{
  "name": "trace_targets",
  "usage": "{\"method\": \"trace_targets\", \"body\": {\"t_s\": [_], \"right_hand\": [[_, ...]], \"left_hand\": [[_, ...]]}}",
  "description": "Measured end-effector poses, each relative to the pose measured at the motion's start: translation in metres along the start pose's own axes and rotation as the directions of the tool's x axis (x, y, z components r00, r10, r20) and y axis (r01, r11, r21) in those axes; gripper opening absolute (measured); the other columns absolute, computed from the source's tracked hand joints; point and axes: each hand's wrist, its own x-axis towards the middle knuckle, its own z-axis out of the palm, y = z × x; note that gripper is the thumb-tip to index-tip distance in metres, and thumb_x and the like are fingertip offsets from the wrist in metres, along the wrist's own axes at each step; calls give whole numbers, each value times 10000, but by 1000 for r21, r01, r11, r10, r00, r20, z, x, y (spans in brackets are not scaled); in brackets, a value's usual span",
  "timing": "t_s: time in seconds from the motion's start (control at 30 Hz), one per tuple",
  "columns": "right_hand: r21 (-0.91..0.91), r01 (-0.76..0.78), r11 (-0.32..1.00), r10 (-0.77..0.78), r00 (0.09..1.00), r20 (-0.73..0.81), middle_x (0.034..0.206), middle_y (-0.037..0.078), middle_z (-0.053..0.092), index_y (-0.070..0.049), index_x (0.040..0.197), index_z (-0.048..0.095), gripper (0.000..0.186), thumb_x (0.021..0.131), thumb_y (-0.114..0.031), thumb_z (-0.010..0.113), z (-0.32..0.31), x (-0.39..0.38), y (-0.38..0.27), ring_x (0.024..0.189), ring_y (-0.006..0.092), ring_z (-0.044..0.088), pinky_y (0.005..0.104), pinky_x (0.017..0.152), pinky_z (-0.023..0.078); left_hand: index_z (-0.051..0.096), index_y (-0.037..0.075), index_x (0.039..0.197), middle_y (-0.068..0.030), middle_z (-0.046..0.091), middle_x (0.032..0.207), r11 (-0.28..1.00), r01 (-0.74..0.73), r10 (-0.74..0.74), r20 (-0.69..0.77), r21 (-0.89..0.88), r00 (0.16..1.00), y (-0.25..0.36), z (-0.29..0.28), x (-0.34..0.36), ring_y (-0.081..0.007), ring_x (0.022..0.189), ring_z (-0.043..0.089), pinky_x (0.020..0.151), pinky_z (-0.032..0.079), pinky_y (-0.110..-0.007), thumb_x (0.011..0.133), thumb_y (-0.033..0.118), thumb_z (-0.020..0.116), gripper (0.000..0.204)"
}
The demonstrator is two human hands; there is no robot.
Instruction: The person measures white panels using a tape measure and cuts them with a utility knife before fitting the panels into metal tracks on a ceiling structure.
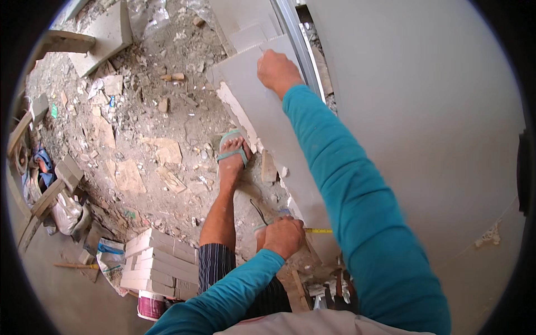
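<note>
Head view, yellow tape [318, 230], grey board [287, 151], rubbly floor [184, 128] (blocks [162, 262] stacked)

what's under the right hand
A grey board shows around the curled right hand, so it likely runs beneath. The spot directly under the hand, and anything inside its grip, is covered.

The person wore long, close-fitting teal sleeves, the left one [231, 293] and the right one [365, 195] both creased into many small folds and ending at the wrist. The left hand [283, 238] and right hand [277, 71] were bare, without gloves. A pale, off-white shirt [326, 324] showed at the lower edge. Below it came dark shorts [216, 265] with thin, light stripes, and a pale green sandal [228, 156] with straps across the foot.
</note>
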Motion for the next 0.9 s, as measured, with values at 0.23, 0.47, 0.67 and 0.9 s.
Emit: {"method": "trace_targets", "body": {"t_s": [0.23,0.47,0.67,0.9], "right_hand": [[-22,-14,1000,16,998,62,1194,251,705,-24,1095,726,291,969,-191,524,-20,-7,9,1118,403,691,478,969,555],[95,185,978,-169,973,-159,967,266,720,-42,1079,629,231,1010,-223,502,-13,-33,35,941,446,706,521,832,572],[422,87,903,-14,985,-173,884,291,692,-58,1118,541,204,1005,-224,503,-26,-178,115,901,501,666,589,806,526],[650,-318,691,499,860,-109,893,333,649,19,1151,475,287,877,-21,551,122,-492,267,878,522,645,606,766,501]], "left_hand": [[756,64,980,-184,721,1094,998,32,-40,178,44,983,13,4,3,-391,1038,676,869,566,-475,950,254,534,293],[759,58,1034,-169,727,1143,985,-33,3,177,172,984,14,43,-1,-369,1021,688,880,569,-457,963,250,519,316],[758,83,1012,-155,741,1060,945,-50,-29,236,325,971,-11,95,3,-391,979,705,852,580,-482,949,307,543,317],[708,56,944,-229,728,1015,859,-210,33,359,467,933,-70,147,8,-446,920,702,803,552,-563,966,313,522,319]]}}
